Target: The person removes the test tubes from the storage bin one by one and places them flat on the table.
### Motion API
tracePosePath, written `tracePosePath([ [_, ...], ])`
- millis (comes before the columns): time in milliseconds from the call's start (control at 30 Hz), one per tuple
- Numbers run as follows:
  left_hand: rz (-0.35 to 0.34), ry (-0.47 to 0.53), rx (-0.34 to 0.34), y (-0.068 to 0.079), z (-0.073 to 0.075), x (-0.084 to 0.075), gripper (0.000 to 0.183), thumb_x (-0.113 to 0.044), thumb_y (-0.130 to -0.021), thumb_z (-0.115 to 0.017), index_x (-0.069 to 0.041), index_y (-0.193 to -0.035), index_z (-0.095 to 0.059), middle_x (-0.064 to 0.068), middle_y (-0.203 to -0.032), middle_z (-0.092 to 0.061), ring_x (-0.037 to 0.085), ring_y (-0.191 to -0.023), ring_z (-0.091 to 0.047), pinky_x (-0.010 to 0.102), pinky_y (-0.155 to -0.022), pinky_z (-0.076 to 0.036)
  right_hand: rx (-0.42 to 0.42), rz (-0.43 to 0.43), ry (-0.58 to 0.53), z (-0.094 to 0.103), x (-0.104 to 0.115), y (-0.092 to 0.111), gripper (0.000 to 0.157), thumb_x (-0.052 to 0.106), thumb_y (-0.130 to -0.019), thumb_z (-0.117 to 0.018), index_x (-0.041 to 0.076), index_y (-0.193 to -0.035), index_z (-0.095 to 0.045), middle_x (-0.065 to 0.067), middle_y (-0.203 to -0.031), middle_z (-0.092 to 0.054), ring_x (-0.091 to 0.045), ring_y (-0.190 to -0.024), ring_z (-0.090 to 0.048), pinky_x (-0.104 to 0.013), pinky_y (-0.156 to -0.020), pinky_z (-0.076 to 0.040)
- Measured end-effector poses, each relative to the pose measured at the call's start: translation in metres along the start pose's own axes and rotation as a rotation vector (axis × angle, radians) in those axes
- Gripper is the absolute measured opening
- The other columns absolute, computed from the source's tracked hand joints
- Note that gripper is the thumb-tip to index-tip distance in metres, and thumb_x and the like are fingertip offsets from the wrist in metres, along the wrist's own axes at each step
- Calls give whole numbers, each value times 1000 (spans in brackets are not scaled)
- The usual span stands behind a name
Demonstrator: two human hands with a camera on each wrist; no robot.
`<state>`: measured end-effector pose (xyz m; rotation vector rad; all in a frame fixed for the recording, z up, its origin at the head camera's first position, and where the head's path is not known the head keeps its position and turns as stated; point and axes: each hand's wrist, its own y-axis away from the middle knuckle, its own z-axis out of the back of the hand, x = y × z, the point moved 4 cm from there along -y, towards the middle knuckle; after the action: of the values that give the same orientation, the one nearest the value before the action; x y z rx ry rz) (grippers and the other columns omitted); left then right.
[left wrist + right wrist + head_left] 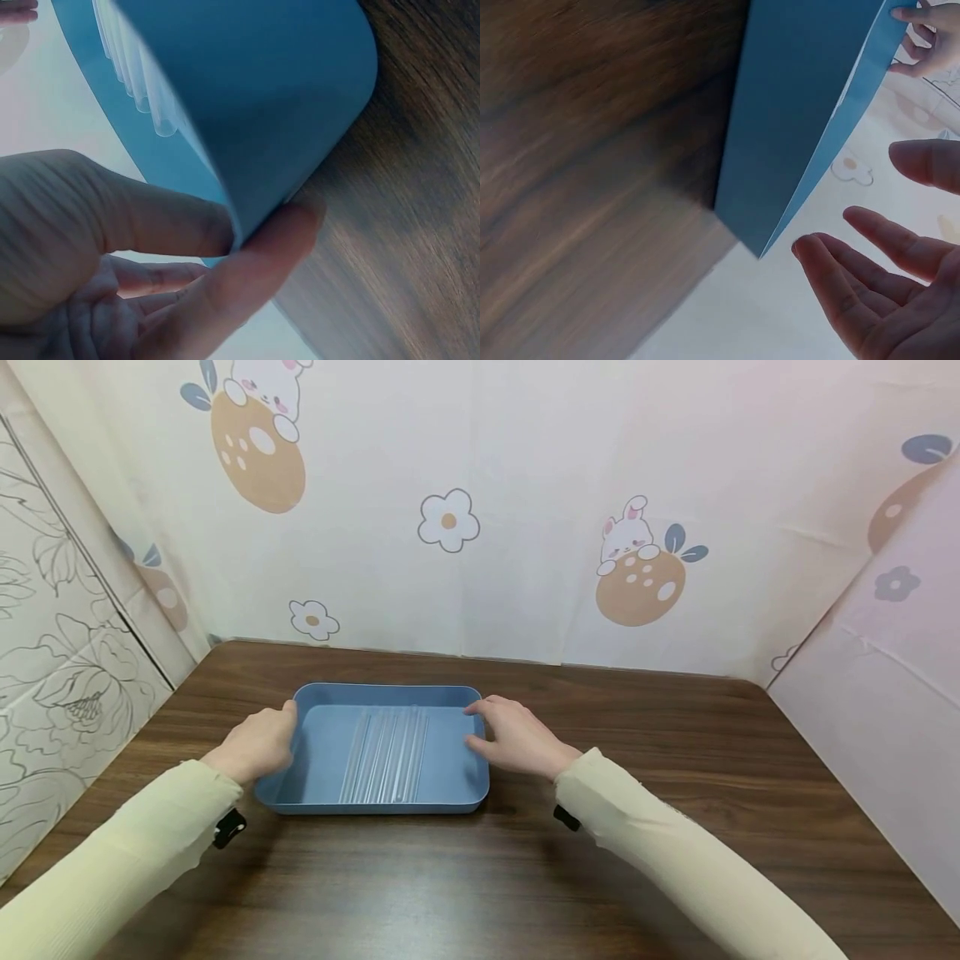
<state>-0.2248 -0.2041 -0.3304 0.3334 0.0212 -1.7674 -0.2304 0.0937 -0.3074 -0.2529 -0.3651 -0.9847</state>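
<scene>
A shallow blue tray (322, 752) with rounded corners lies on the table. Several clear test tubes (384, 756) lie side by side on its floor; their rounded ends show in the left wrist view. My left hand (258, 745) pinches the tray's left wall, with the thumb (165, 221) inside the rim and the index finger outside. At the opposite side, my right hand (521, 739) is beside the right rim, its fingers spread and relaxed. In the right wrist view those fingers (855, 300) stand apart from the tray's wall (795, 90) with nothing between them.
The dark wood table (637, 777) extends to the right of the tray and toward me. Behind it hangs a pale curtain (525, 585) printed with rabbits and flowers, with more patterned cloth at both sides.
</scene>
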Motion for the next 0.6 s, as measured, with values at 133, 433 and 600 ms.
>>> tracePosePath([
  [133,4,-13,3,0,0,0,59,7,-81,-52,26,-130,-27,28,-85,-60,25,-63,-56,35,-53,-46,11,-30,-51,-5,6,-6,36,15,-89,-64,-4,-120,-62,-18,-118,-64,-26,-102,-62,-39,-88,-51],
  [433,-1,-44,-13,-1,-1,0,60,6,-81,-53,26,-131,-28,31,-88,-60,27,-64,-58,38,-54,-47,59,-154,-106,-17,12,-20,32,13,-87,-63,-2,-115,-67,-15,-107,-68,-21,-95,-63,-35,-85,-52],
  [600,-9,-55,-28,-1,-1,-1,57,6,-81,-53,26,-129,-30,31,-88,-60,27,-63,-57,37,-54,-47,97,-219,-119,-21,15,-29,33,15,-85,-64,-1,-113,-68,-11,-106,-68,-19,-93,-64,-32,-80,-53],
])
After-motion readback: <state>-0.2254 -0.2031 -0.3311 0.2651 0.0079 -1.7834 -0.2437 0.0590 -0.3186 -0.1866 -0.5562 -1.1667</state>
